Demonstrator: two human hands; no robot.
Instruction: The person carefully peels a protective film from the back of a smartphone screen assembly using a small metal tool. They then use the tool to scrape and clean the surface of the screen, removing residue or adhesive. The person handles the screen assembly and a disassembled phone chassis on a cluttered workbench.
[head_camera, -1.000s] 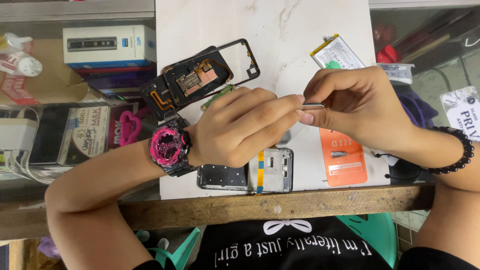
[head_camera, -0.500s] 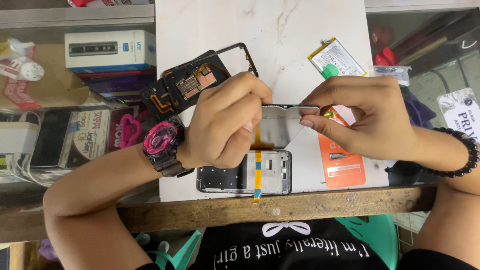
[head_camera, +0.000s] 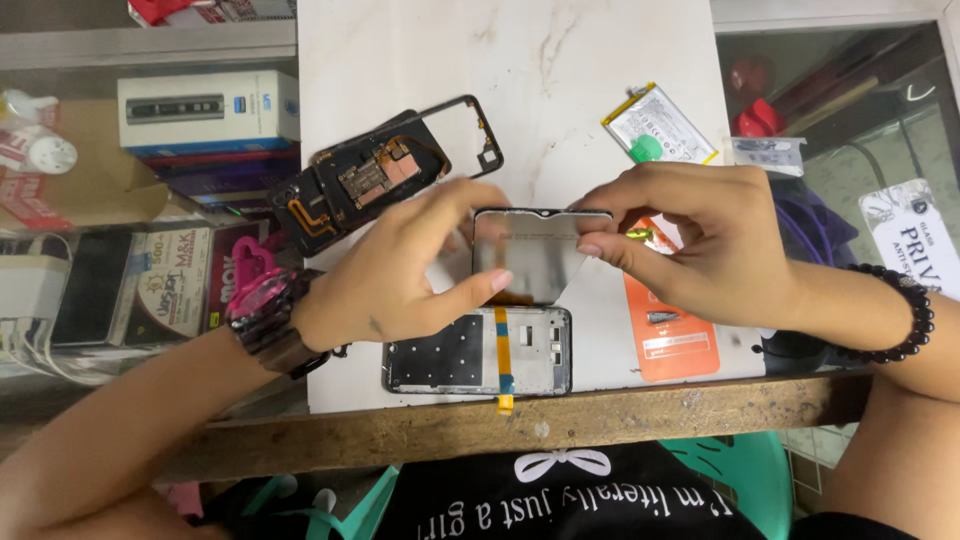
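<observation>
Both hands hold a phone display panel (head_camera: 535, 262), grey and reflective, tilted up above the white marble board (head_camera: 560, 80). My left hand (head_camera: 400, 275) grips its left edge, thumb across the lower front. My right hand (head_camera: 700, 245) pinches the upper right corner, and a small green and yellow piece (head_camera: 638, 236) shows between its fingers. Below the panel lies the phone's metal middle frame (head_camera: 478, 352) with an orange flex cable (head_camera: 503, 360) running down over its front edge. A black back housing with a circuit board (head_camera: 375, 180) lies at the upper left.
A phone battery (head_camera: 660, 125) with a green sticker lies at the upper right. An orange card with small screws (head_camera: 670, 335) sits under my right hand. Boxes (head_camera: 205, 108) and packets fill the glass case to the left. The wooden counter edge (head_camera: 500, 425) runs along the front.
The display panel has come up off the middle frame and now stands lifted between both hands. My left hand shifted left to its edge, baring the frame and flex cable.
</observation>
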